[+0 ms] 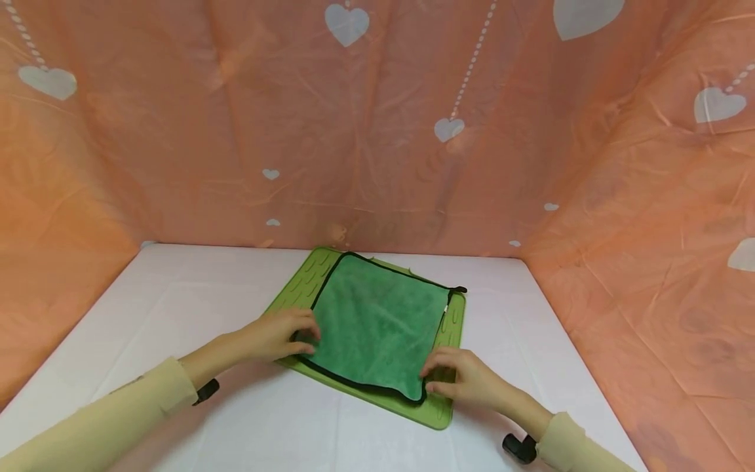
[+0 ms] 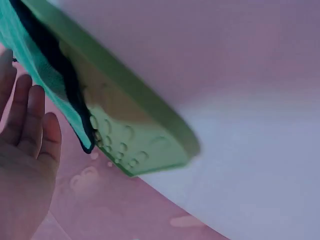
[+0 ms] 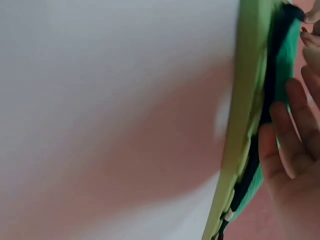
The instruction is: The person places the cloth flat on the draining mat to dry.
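Observation:
A green cloth with black edging [image 1: 377, 321] is spread over a lime-green mat [image 1: 439, 413] with raised shapes on its surface. My left hand [image 1: 286, 334] is at the cloth's near-left corner, thumb and fingers apart. In the left wrist view, fingers of the left hand [image 2: 30, 145] are loosely extended beside the cloth [image 2: 45, 65]. On the other side, my right hand [image 1: 466, 377] is at the near-right corner, its index finger and thumb tips right at the black edge. The right wrist view shows relaxed fingers of the right hand [image 3: 295, 155] along that edge.
The mat lies slanted on a white-covered table [image 1: 206, 288]. Orange sheeting [image 1: 366, 164] with pale hearts hangs behind the table and at both sides. A small black loop [image 1: 458, 289] sticks out at the cloth's far-right corner. Black bands [image 1: 519, 448] show at both wrists.

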The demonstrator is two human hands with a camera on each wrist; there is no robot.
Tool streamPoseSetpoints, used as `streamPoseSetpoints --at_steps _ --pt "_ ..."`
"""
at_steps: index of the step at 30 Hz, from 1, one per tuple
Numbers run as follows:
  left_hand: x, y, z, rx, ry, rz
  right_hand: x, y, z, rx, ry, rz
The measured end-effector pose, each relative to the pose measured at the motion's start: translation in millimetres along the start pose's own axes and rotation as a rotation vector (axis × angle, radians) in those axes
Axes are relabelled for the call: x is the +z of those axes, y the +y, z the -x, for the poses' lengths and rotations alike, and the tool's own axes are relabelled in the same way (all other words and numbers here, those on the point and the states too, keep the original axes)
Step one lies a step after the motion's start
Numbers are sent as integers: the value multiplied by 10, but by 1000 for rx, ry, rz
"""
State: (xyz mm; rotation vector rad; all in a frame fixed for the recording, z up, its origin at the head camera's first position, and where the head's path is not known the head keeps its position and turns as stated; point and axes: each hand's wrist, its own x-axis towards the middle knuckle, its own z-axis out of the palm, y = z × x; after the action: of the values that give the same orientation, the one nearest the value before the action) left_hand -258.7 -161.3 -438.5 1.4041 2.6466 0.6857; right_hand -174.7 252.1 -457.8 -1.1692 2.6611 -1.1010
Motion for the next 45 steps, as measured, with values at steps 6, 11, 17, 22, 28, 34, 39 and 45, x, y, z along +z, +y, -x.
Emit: streamPoseSetpoints --at_steps 6,11,17,22,28,34,39,45 --pt "13 -46 152 27 -12 -40 86 -18 53 -17 -85 32" --pt "36 -78 154 47 15 -84 134 -3 43 -22 -73 74" --pt "84 -110 138 126 49 -141 144 -6 21 -54 -85 113" --pt "105 -137 132 186 79 -170 87 -10 35 -71 -69 114" --pt "97 -174 130 214 99 -177 55 -3 22 -128 -83 146" --pt "70 -138 161 118 38 -117 66 -14 25 -64 -110 115" --pt "62 -90 137 -32 36 -125 62 16 -70 -29 -11 213" --pt "104 -79 93 -110 -40 -222 82 66 -199 103 -166 338"
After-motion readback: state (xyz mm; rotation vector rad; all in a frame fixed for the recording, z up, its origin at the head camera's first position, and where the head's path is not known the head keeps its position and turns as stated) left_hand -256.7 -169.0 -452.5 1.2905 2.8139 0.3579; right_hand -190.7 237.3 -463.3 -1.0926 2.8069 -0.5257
